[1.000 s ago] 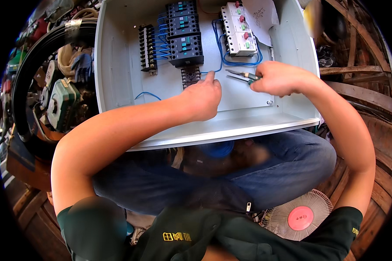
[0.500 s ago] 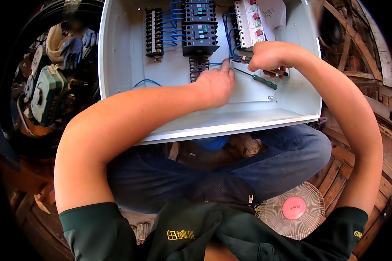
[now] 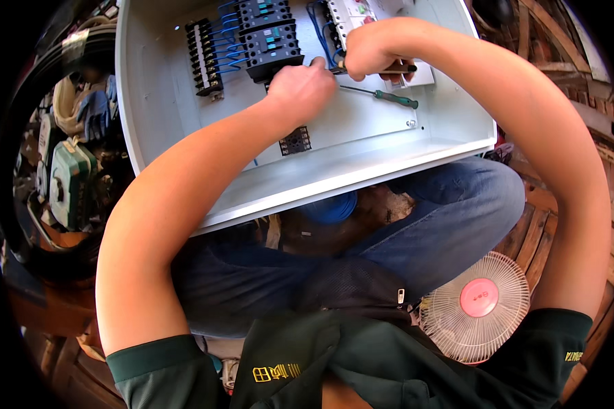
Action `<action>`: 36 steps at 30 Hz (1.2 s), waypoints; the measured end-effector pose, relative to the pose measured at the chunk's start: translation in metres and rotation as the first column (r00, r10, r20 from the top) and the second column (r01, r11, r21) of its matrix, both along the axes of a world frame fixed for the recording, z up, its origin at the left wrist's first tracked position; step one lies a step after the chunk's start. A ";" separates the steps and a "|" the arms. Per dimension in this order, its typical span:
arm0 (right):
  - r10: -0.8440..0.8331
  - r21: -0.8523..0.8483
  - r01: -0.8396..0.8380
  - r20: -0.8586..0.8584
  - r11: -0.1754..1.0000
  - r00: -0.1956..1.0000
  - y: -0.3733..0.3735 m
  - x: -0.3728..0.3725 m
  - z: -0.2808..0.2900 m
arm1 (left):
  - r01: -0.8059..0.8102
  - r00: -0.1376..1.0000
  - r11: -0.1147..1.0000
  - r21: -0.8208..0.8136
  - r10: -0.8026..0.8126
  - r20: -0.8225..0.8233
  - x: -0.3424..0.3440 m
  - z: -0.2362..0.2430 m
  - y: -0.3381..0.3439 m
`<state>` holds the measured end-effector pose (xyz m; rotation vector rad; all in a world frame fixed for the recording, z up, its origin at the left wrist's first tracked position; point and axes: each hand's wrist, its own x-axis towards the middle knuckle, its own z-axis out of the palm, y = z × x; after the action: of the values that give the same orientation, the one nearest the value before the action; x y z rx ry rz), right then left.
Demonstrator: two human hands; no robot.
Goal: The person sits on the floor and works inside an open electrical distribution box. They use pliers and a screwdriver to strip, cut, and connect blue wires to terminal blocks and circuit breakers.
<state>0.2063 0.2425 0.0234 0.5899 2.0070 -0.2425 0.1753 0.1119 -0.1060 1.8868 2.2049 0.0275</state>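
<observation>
Inside the pale metal enclosure (image 3: 174,163), my left hand (image 3: 300,92) is bent at the blue wiring (image 3: 320,31) below the black contactors (image 3: 273,51); what its fingertips hold is hidden. My right hand (image 3: 368,51) grips a slim dark-handled hand tool (image 3: 404,69), apparently pliers, beside my left fingertips. A green-handled screwdriver (image 3: 396,99) lies on the backplate just below my right hand. A black socket base (image 3: 295,141) shows below my left hand. A terminal strip (image 3: 205,58) is at the left, and white breakers (image 3: 344,13) are partly hidden by my right arm.
The enclosure rests over my crossed jeans-clad legs (image 3: 443,225). A black hose coil (image 3: 27,157), green case (image 3: 71,184) and gloves (image 3: 95,112) crowd the left. A fan with pink hub (image 3: 477,296) is at lower right, on wooden boards (image 3: 535,238); blue coil (image 3: 331,208) sits beneath the enclosure.
My right hand has let go of the screwdriver and keeps the other tool, now farther up the backplate. My left hand has moved up beside it. The view has shifted.
</observation>
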 end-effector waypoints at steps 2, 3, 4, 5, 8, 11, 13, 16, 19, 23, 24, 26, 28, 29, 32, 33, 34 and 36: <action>0.014 0.022 -0.014 -0.013 1.000 1.000 -0.001 0.001 -0.003 | -0.071 0.997 0.996 0.053 0.068 0.044 0.002 -0.005 -0.002; 0.004 0.033 -0.003 -0.027 0.999 1.000 -0.003 0.004 -0.002 | -0.073 0.997 0.995 0.070 0.070 0.045 0.003 -0.007 -0.002; 0.005 -0.004 -0.005 -0.017 1.000 1.000 0.004 0.005 -0.006 | -0.076 0.996 0.993 0.088 0.072 0.046 0.004 -0.009 -0.001; 0.007 -0.041 -0.007 -0.008 0.999 1.000 0.013 0.006 -0.011 | -0.078 0.996 0.991 0.105 0.074 0.048 0.004 -0.011 0.000; 0.084 -0.160 -0.088 -0.036 0.983 0.996 0.015 0.003 -0.005 | -0.009 0.999 0.991 0.134 0.015 -0.050 -0.001 -0.020 -0.005; 0.205 -0.036 -0.202 0.109 0.979 0.973 0.011 -0.003 -0.013 | 0.047 0.996 0.990 0.135 -0.036 -0.083 0.000 -0.020 -0.002; 0.100 -0.123 -0.095 0.030 0.988 0.995 0.015 0.001 -0.003 | 0.061 0.995 0.988 0.141 -0.049 -0.085 0.000 -0.021 -0.002; 0.218 -0.126 -0.222 -0.048 0.967 0.975 0.015 0.009 0.008 | 0.062 0.995 0.986 0.156 -0.048 -0.093 -0.001 -0.022 -0.003; 0.296 0.018 -0.296 -0.035 0.955 0.955 0.006 0.009 -0.001 | 0.046 0.995 0.986 0.161 -0.032 -0.089 0.000 -0.023 0.000; 0.525 0.124 -0.514 -0.085 0.849 0.847 -0.002 0.012 -0.001 | 0.028 0.996 0.985 0.172 -0.014 -0.085 -0.006 -0.028 -0.002; 0.563 0.143 -0.547 -0.109 0.825 0.819 -0.003 0.012 -0.002 | 0.016 0.997 0.987 0.160 -0.003 -0.082 -0.006 -0.027 -0.002; 0.491 0.134 -0.482 -0.043 0.866 0.870 -0.006 0.000 -0.012 | -0.014 0.997 0.991 0.135 0.025 -0.079 -0.007 -0.025 -0.006; 0.420 0.093 -0.423 0.050 0.901 0.906 0.002 0.000 -0.019 | -0.003 0.999 0.988 0.154 0.011 -0.052 0.002 -0.020 0.003; 0.427 0.092 -0.430 0.045 0.898 0.903 0.009 0.004 -0.022 | 0.003 0.999 0.987 0.164 0.003 -0.038 0.007 -0.017 0.008; 0.446 0.094 -0.447 0.031 0.890 0.895 0.008 0.005 -0.022 | 0.031 0.998 0.988 0.150 -0.021 -0.066 0.005 -0.018 0.009; 0.459 0.090 -0.459 0.023 0.884 0.888 0.005 0.001 -0.022 | 0.020 0.997 0.993 0.114 -0.011 -0.080 0.001 -0.018 0.006; 0.470 0.084 -0.470 0.015 0.879 0.882 0.002 -0.003 -0.022 | 0.008 0.996 0.997 0.079 -0.001 -0.093 -0.003 -0.018 0.002; 0.498 0.080 -0.495 -0.012 0.865 0.867 -0.003 -0.014 -0.021 | -0.029 0.994 0.999 0.036 0.033 -0.107 -0.010 -0.018 -0.005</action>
<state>0.1922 0.2390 0.0025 0.0948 2.1302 0.1398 0.1656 0.1067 -0.1240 1.9143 2.3190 -0.0315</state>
